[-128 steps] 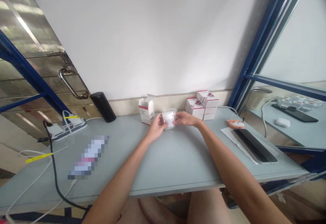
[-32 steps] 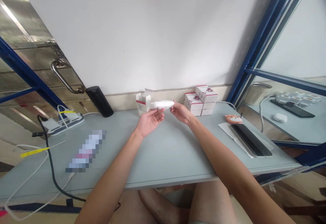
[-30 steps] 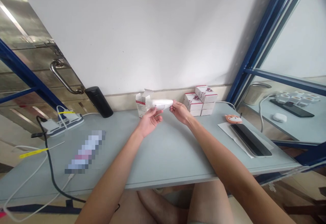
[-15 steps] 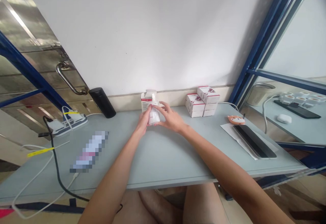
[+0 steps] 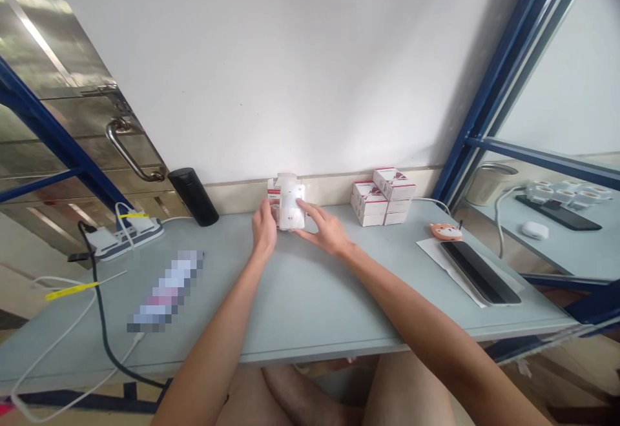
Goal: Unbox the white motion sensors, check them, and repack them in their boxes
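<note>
A small white box with a red stripe stands open at the back of the grey table, near the wall. My left hand is closed on the box's left side. My right hand holds a white part wrapped in a clear bag against the box's open side, with the fingers pressed on the bag. Whether any of the part sits inside the box cannot be told.
A stack of red-and-white boxes stands to the right. A black tumbler and a power strip with cables are to the left. A dark phone on paper and an orange figure lie at the right.
A second ago both hands held the bagged white part up flat in the air. They have since lowered it and brought it to the open box, which my left hand now grips.
</note>
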### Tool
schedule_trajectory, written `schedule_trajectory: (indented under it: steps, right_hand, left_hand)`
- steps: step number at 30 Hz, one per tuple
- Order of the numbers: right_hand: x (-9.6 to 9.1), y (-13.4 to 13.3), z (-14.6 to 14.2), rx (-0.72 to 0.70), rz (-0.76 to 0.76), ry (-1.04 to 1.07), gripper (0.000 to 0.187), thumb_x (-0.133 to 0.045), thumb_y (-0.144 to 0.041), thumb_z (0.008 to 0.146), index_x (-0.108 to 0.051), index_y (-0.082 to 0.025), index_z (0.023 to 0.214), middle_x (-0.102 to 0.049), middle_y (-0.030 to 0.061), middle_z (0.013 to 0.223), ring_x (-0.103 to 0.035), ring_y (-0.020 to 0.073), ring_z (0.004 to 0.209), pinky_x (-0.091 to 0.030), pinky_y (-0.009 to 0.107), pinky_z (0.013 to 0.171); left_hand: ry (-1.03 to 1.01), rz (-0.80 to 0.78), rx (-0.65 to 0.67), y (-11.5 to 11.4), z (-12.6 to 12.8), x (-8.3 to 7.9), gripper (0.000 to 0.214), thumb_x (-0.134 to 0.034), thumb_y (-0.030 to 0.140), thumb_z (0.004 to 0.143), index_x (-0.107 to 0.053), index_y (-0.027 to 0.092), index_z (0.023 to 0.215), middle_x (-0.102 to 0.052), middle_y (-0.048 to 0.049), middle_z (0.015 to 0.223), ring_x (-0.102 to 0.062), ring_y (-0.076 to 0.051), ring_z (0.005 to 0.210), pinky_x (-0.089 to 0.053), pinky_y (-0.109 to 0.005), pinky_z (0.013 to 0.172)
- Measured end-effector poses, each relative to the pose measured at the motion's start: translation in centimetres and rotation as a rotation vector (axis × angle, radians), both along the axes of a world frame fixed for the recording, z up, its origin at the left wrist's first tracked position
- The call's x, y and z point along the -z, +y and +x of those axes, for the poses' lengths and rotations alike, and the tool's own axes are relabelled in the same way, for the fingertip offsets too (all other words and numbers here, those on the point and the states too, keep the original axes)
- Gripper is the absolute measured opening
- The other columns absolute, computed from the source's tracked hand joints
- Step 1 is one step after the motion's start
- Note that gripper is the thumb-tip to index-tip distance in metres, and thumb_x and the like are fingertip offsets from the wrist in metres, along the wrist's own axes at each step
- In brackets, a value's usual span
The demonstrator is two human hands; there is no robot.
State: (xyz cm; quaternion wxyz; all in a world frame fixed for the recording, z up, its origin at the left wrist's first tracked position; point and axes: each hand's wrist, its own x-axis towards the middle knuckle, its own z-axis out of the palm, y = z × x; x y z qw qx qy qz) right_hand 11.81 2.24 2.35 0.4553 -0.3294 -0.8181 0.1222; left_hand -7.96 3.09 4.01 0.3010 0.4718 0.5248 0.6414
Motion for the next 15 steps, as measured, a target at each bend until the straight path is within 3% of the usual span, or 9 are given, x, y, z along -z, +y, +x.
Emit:
schedule_trajectory:
  steps: [2, 5, 7, 10, 12, 15]
  right_hand:
    - [-0.3, -0.2, 0.0, 0.041, 0.028, 0.054, 0.072, -0.07, -0.047, 0.096, -0.042, -0.038, 0.162, -0.057, 0.0074, 0.155, -0.064, 0.0296, 0.13, -0.057, 0.045, 0.105]
    - [-0.4, -0.2, 0.0, 0.11, 0.087, 0.134, 0.07, -0.07, -0.047, 0.095, -0.046, -0.034, 0.16, -0.059, 0.0105, 0.152, -0.062, 0.0305, 0.133, -0.057, 0.044, 0.106]
    - [-0.3, 0.1, 0.1, 0.137, 0.143, 0.173, 0.068, -0.069, -0.047, 0.095, -0.048, -0.031, 0.158, -0.06, 0.0121, 0.149, -0.062, 0.0305, 0.133, -0.056, 0.045, 0.107]
    - [0.0, 0.7, 0.2, 0.17, 0.201, 0.181, 0.066, -0.07, -0.046, 0.095, -0.051, -0.03, 0.156, -0.063, 0.0128, 0.145, -0.062, 0.0306, 0.132, -0.053, 0.047, 0.112]
    - [0.2, 1.0, 0.2, 0.195, 0.219, 0.177, 0.066, -0.071, -0.045, 0.093, -0.052, -0.031, 0.155, -0.064, 0.0129, 0.143, -0.062, 0.0317, 0.132, -0.051, 0.049, 0.115]
    - [0.2, 1.1, 0.2, 0.22, 0.232, 0.186, 0.067, -0.071, -0.043, 0.092, -0.051, -0.031, 0.154, -0.063, 0.0136, 0.143, -0.061, 0.0335, 0.132, -0.049, 0.053, 0.115]
  left_hand:
    - [0.081, 0.058, -0.083, 0.1, -0.6, 0.3, 0.052, -0.066, 0.06, 0.092, -0.066, 0.025, 0.13, -0.067, -0.0104, 0.129, -0.062, -0.028, 0.125, -0.052, -0.033, 0.101]
    - [0.306, 0.069, -0.133, 0.6, -1.3, 1.4, 0.09, -0.085, 0.044, 0.08, -0.041, 0.03, 0.158, -0.048, -0.0148, 0.158, -0.045, -0.032, 0.147, -0.036, -0.045, 0.122]
    - [0.354, 0.016, -0.048, 1.0, -1.5, 2.2, 0.114, -0.09, 0.037, 0.075, -0.022, 0.031, 0.166, -0.042, -0.0178, 0.163, -0.047, -0.034, 0.147, -0.038, -0.049, 0.121]
    - [0.209, -0.048, 0.132, 1.5, -1.7, 2.9, 0.129, -0.09, 0.034, 0.075, -0.001, 0.032, 0.168, -0.053, -0.0191, 0.155, -0.066, -0.029, 0.127, -0.054, -0.044, 0.104]
    - [0.135, -0.062, 0.161, 1.7, -1.7, 3.1, 0.129, -0.092, 0.035, 0.074, -0.003, 0.031, 0.167, -0.063, -0.017, 0.143, -0.071, -0.027, 0.115, -0.057, -0.039, 0.097]
    - [0.174, -0.032, 0.126, 1.8, -1.8, 2.9, 0.118, -0.095, 0.031, 0.066, -0.026, 0.03, 0.161, -0.067, -0.0131, 0.132, -0.069, -0.028, 0.117, -0.055, -0.04, 0.099]
